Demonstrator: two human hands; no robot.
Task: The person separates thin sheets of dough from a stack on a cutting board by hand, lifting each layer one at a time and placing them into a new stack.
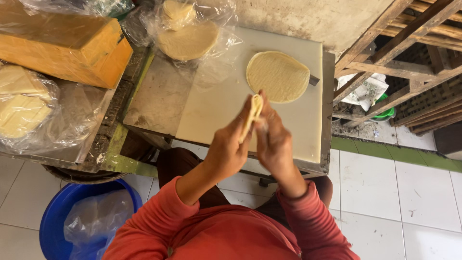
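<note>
Both hands, left and right, pinch a folded wrapper above the board (another disc lies flat), and squeezing too hard could tear it.

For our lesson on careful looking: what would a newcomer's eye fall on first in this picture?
First, the two hands, left hand and right hand, pinching a folded dough round between them, above a white cutting board. Just beyond lies a flat dough disc on that board. Far left, an orange block in clear wrap stands out, and a blue tub sits on the tiled floor below.
</note>
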